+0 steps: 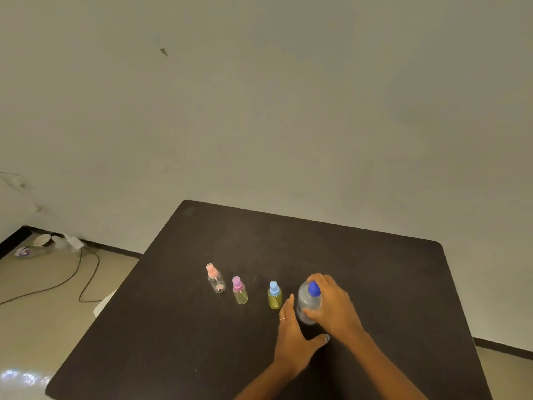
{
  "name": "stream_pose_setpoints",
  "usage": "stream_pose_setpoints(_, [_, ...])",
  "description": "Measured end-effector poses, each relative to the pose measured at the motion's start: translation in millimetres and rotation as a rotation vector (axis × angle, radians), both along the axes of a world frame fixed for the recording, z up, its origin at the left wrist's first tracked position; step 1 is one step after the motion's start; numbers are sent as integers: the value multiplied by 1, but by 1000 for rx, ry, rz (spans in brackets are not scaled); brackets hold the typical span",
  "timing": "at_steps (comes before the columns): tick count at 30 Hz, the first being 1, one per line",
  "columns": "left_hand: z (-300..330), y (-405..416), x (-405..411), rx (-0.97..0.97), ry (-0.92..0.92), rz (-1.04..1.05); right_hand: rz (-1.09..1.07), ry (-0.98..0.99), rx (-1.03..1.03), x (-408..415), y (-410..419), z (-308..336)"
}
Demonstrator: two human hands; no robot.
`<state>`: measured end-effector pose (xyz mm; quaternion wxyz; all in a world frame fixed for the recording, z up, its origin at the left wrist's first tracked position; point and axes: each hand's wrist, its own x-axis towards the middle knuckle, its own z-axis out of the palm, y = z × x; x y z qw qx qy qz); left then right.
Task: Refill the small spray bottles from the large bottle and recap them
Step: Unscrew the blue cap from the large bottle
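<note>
Three small spray bottles stand in a row on the dark table (375, 269): a clear one with a pink cap (215, 279), a yellowish one with a purple cap (240, 291), and a yellow one with a light blue cap (274, 295). To their right stands the large clear bottle with a dark blue cap (308, 301). My right hand (331, 306) wraps around the large bottle from the right. Beside that bottle on its left, my left hand (292, 336) lies open with fingers spread, a ring on one finger, holding nothing.
The table's far edge sits close to a plain wall. On the floor at the left lie a black cable (83, 272), a cup (41, 240) and some litter in the corner. A white chair edge (105, 303) shows by the table's left side.
</note>
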<state>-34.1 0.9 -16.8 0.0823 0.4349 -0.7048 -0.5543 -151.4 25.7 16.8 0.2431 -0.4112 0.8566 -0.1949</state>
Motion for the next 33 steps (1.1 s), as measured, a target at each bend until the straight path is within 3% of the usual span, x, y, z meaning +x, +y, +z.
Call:
stream_pose_setpoints(5, [-1,2,-1,-80,131,43,54,-3,-86,2,7,33])
stream_pose_setpoints(13, [47,-9,18,-133,359,154,171,-33,-232,39,25,110])
stream_pose_setpoints(17, [59,-12,39,-183,385,92,201,-24,-237,52,28,140])
stream_pose_setpoints(22, [82,-24,51,-288,407,59,156,149,-244,62,15,169])
stream_pose_setpoints(33, [94,-35,65,-332,466,36,282,85,-198,71,12,191])
